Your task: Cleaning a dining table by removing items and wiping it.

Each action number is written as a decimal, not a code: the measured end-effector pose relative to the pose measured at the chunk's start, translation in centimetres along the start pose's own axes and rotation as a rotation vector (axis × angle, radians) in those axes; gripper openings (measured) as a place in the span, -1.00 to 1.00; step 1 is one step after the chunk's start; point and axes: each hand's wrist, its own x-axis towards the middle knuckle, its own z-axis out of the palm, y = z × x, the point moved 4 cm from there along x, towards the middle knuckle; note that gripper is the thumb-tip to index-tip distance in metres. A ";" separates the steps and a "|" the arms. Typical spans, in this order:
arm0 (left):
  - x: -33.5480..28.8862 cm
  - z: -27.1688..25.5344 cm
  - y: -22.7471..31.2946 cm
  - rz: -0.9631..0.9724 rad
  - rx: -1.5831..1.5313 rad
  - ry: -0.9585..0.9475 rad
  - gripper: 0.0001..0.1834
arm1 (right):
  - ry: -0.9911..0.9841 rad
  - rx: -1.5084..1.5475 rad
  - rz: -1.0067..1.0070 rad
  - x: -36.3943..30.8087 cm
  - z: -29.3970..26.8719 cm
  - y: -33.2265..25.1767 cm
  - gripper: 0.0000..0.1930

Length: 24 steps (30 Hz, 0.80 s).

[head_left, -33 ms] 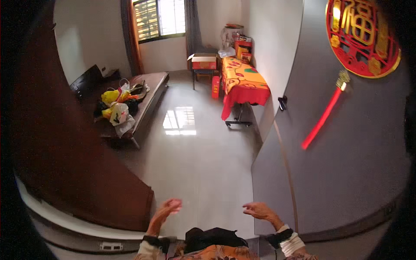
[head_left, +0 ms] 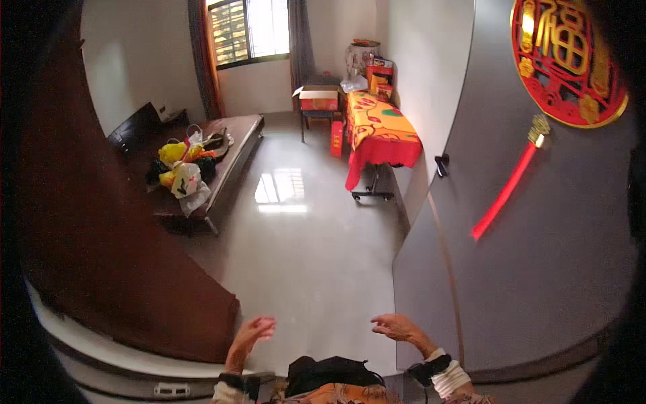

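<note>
My left hand [head_left: 256, 331] is held out in front of me at the lower middle, its fingers loosely bent and apart, with nothing in it. It is nearest to the edge of a dark reddish-brown door panel [head_left: 168, 296]. Across from it, my right hand [head_left: 398, 326] reaches inward with its fingers stretched loosely, holding nothing. That hand is close to a grey door [head_left: 525, 269] on the right, and I cannot tell whether the wrist touches it. Both wrists wear dark bands. A black item [head_left: 330, 374] sits at my waist between the forearms.
A glossy tiled floor [head_left: 289, 256] stretches ahead. To the left stands a low bed [head_left: 225, 161] with plastic bags [head_left: 185, 178]. A table with a red-orange cloth [head_left: 380, 128] is on the right, beside an opened box [head_left: 319, 102]. A round red-gold ornament [head_left: 568, 60] with a tassel [head_left: 505, 192] hangs on the grey door.
Everything in the room sits slightly lower and to the right in the view. My left hand has dropped a little, and my right hand has shifted slightly inward. Both still hold nothing.
</note>
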 end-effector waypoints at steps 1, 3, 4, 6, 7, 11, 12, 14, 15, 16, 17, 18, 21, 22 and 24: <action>-0.2 -1.5 -0.5 -0.052 -0.038 0.073 -0.63 | -0.012 -0.005 -0.105 3.2 -0.3 -0.4 -0.61; 1.1 -4.7 -3.0 -0.134 -0.141 0.182 -0.63 | -0.013 -0.013 -0.220 9.1 -0.8 -1.5 -0.61; 2.5 -5.4 -2.3 -0.124 -0.138 0.184 -0.63 | -0.017 -0.051 -0.295 11.8 -0.9 -2.1 -0.61; 5.2 -6.3 -0.2 -0.067 -0.149 0.193 -0.62 | -0.089 -0.102 -0.335 16.7 -2.7 -2.8 -0.60; 7.3 -7.0 0.9 -0.062 -0.149 0.185 -0.62 | -0.082 -0.106 -0.330 18.4 -3.4 -2.9 -0.60; 17.8 -9.1 5.9 -0.070 -0.099 0.143 -0.59 | -0.220 -0.083 -0.260 24.7 -5.6 -1.6 -0.58; 20.7 -8.7 7.4 -0.055 -0.077 0.070 -0.57 | -0.157 -0.023 -0.179 25.9 -6.5 -0.5 -0.57; 26.7 -6.7 11.6 0.032 0.058 -0.068 -0.54 | -0.057 0.081 -0.007 27.0 -8.9 0.9 -0.57; 29.1 -4.8 14.1 0.136 0.010 -0.159 -0.55 | -0.016 0.121 0.079 27.5 -10.9 1.2 -0.58; 32.2 -2.7 16.4 0.133 0.063 -0.223 -0.57 | 0.017 0.158 0.110 28.0 -12.1 2.8 -0.57; 35.6 -0.8 18.0 0.144 0.120 -0.287 -0.56 | 0.048 0.192 0.132 28.8 -13.1 4.4 -0.56; 38.6 1.4 19.5 0.157 0.173 -0.359 -0.55 | 0.069 0.215 0.187 29.3 -14.6 5.6 -0.57; 44.8 5.6 24.1 0.191 0.214 -0.422 -0.54 | 0.123 0.280 0.249 32.4 -17.9 7.9 -0.58; 47.0 6.1 25.1 0.204 0.187 -0.423 -0.54 | 0.159 0.302 0.251 34.0 -19.5 8.4 -0.59; 50.4 7.2 28.3 0.211 0.129 -0.401 -0.53 | 0.178 0.311 0.286 37.4 -23.6 8.8 -0.61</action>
